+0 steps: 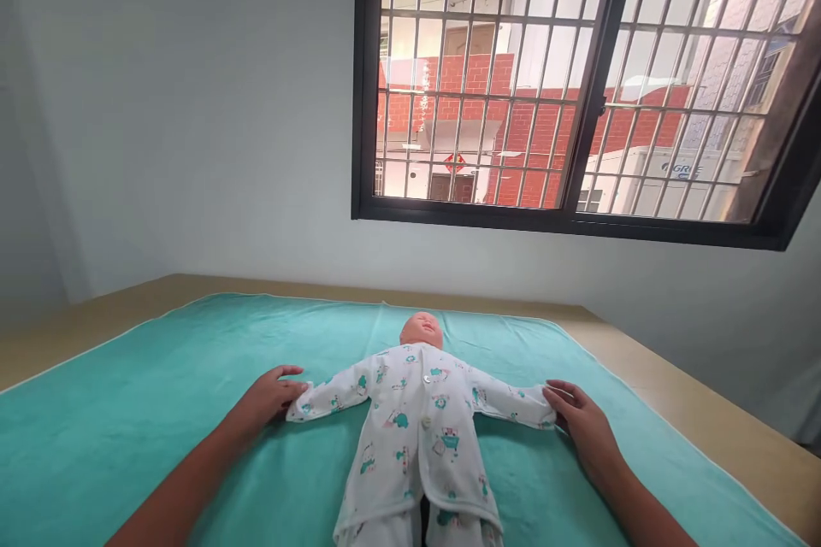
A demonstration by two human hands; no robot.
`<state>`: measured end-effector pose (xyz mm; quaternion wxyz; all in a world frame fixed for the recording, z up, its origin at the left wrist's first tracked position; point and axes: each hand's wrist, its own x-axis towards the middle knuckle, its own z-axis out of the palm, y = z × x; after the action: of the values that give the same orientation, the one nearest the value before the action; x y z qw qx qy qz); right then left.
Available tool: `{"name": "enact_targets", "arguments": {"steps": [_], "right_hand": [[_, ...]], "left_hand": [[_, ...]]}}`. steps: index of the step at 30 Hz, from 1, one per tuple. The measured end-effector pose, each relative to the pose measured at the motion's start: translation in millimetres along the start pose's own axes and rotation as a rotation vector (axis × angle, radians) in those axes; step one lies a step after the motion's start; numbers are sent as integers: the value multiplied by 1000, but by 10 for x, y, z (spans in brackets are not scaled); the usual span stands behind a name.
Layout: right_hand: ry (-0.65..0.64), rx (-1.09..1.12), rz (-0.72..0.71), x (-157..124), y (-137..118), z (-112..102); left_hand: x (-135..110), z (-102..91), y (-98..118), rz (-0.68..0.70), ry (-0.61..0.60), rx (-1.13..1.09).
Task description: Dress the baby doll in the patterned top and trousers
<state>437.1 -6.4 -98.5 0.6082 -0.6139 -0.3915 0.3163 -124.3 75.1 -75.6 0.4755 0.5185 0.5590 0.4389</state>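
Note:
A baby doll (422, 330) lies on its back, its head toward the wall. It wears a white baby jacket (410, 419) with green and pink prints, buttoned at the front, and matching trousers (385, 532). Both sleeves are stretched out to the sides. At the cuff of the left-hand sleeve (333, 393), my left hand (273, 393) grips the fabric, one finger reaching past it. My right hand (577, 414) pinches the cuff of the other sleeve (513, 404). The doll's hands are hidden inside the cuffs.
Under the doll a green towel (192, 376) with a pale edge covers most of a tan table (686, 393). A grey-white wall (224, 102) stands behind the table. Set in it is a dark-framed window (487, 214) with metal bars.

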Motion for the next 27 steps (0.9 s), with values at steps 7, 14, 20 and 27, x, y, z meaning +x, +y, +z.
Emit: {"name": "enact_targets", "arguments": {"steps": [7, 14, 20, 27], "right_hand": [[5, 48, -36, -13, -50, -56], [45, -8, -99, 113, 18, -128], [52, -129, -68, 159, 138, -108], [119, -486, -129, 115, 98, -119]], "left_hand": [[7, 34, 25, 39, 258, -216], [188, -96, -103, 192, 432, 19], [291, -138, -210, 194, 499, 372], [226, -30, -232, 237, 399, 647]]}}
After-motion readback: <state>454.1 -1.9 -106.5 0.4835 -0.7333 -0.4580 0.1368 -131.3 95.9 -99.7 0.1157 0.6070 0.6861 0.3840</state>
